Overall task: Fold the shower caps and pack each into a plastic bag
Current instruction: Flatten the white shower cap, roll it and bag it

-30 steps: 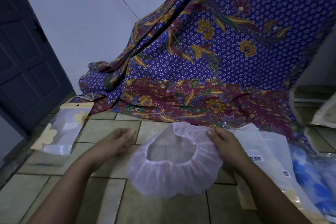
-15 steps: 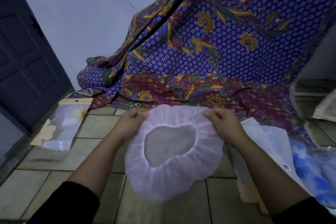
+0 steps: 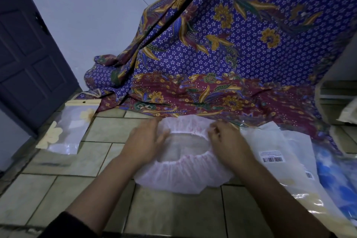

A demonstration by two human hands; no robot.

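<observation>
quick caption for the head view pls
Left hand and right hand grip a pinkish shower cap over tiled floor

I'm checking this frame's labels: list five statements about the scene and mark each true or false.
1. The shower cap has its opening facing up. True.
2. The left hand and right hand are both at the cap's far rim. True.
3. The cap is already inside a plastic bag. False: it lies unbagged on the tiled floor.
4. The flower-printed bag lies to the right of the cap. False: it lies to the left; the barcoded bags are on the right.
5. A patterned cloth hangs behind the cap. True.
</observation>
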